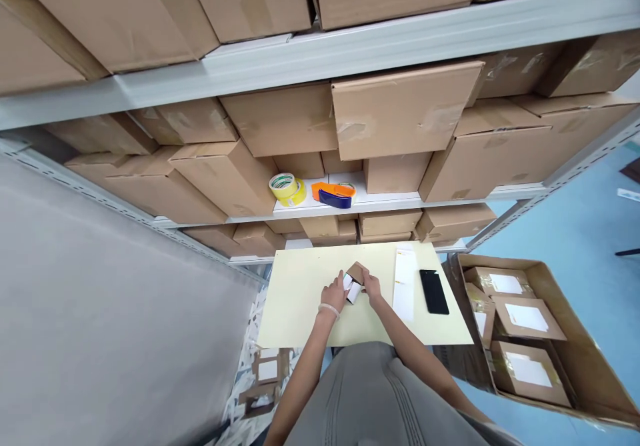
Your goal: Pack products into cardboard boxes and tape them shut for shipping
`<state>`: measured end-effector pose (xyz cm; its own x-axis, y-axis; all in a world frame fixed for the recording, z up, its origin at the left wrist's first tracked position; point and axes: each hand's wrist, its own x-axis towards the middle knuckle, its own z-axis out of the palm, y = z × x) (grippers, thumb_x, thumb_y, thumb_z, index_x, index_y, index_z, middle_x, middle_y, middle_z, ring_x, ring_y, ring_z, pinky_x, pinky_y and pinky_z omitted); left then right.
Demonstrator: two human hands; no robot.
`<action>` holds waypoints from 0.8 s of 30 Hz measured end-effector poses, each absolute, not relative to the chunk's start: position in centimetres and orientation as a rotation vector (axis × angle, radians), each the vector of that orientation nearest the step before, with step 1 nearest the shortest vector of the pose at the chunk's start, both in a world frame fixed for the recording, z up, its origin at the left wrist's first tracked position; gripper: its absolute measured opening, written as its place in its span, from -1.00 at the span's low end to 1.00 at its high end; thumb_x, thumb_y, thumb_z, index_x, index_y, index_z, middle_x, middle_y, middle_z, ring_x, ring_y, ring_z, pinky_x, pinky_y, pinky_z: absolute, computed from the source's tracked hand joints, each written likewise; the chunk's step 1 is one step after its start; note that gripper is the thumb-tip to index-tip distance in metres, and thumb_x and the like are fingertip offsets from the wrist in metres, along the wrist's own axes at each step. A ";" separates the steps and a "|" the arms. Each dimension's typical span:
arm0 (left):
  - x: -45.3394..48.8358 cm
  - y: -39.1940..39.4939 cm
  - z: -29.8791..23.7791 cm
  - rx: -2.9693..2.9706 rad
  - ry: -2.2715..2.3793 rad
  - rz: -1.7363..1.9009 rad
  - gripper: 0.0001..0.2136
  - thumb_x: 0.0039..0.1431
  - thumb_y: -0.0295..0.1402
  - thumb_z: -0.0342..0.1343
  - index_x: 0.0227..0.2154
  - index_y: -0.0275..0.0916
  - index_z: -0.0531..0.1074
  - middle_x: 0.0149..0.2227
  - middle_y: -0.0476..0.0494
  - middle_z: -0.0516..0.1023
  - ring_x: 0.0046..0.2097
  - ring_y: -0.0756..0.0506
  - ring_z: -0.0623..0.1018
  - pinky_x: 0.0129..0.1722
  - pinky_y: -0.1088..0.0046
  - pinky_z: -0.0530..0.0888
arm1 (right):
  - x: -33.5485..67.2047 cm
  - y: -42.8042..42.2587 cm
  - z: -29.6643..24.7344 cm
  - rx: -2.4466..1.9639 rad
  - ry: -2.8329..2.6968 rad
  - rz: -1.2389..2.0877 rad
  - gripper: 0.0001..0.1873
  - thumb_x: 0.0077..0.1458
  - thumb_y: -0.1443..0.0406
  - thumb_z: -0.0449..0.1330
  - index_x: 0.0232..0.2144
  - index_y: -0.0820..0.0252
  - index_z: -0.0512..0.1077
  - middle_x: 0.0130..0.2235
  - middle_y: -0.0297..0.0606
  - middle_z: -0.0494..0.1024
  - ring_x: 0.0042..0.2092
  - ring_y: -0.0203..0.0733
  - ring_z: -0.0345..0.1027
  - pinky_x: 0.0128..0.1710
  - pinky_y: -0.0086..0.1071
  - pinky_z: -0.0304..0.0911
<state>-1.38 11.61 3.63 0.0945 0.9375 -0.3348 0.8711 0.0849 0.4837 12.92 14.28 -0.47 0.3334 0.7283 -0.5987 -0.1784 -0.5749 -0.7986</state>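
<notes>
A small cardboard box (355,272), brown on its upper part with white faces or flaps on the near side, is held between my hands over the middle of a pale yellow table (293,299). My left hand (334,295), with a light band at its wrist, is closed on the box's left side. On the right side, my right hand (371,285) grips the box with bent fingers. A white strip of labels (404,289) lies to the right of my right hand, and a black phone (434,292) rests beyond it.
Shelves packed with cardboard boxes rise behind the table. On the middle shelf (300,211) sit yellow tape rolls (287,190) and an orange and blue tape dispenser (333,195). A large open carton (595,349) with several labelled boxes stands right; litter and opened cardboard lie lower left.
</notes>
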 end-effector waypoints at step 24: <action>-2.6 12.5 3.4 2.235 1.491 0.630 -0.56 0.32 -0.44 -0.11 0.23 -0.20 0.33 0.35 -0.23 0.26 0.43 -0.23 0.09 0.40 -0.08 0.00 | 11.8 13.8 1.4 -1.689 -0.387 1.310 -0.60 0.00 -0.03 0.21 -0.53 0.20 0.42 -0.53 -0.24 0.48 -0.44 -0.22 0.39 -0.55 -0.44 0.21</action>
<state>-2.64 12.49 3.37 0.3368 0.9287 0.1551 0.7583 -0.3652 0.5400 11.77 13.81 1.36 0.3808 0.7144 -0.5870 -0.2804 -0.5157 -0.8096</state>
